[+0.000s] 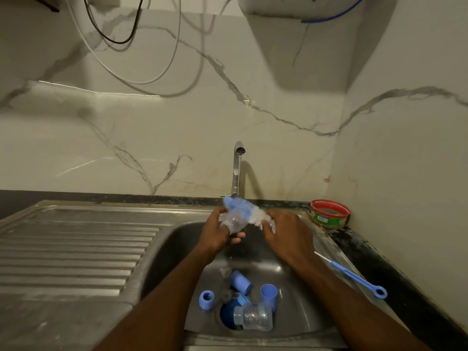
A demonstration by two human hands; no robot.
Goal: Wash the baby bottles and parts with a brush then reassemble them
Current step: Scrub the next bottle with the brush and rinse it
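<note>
Left hand (219,230) clamped on clear plastic baby bottle (234,221) — over steel sink basin (177,249). Right hand (286,234) gripping blue-and-white bristle brush (244,210), bristles against bottle — under chrome tap (237,168).

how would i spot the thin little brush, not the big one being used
Start at the steel sink and follow its right rim toward the red and green tub in the corner. The thin brush lies slantwise on that rim beside the dark counter, nearer the viewer than the tub. It is a slim blue stick with a ring at one end and a fine white tip, and no hand touches it.
</note>
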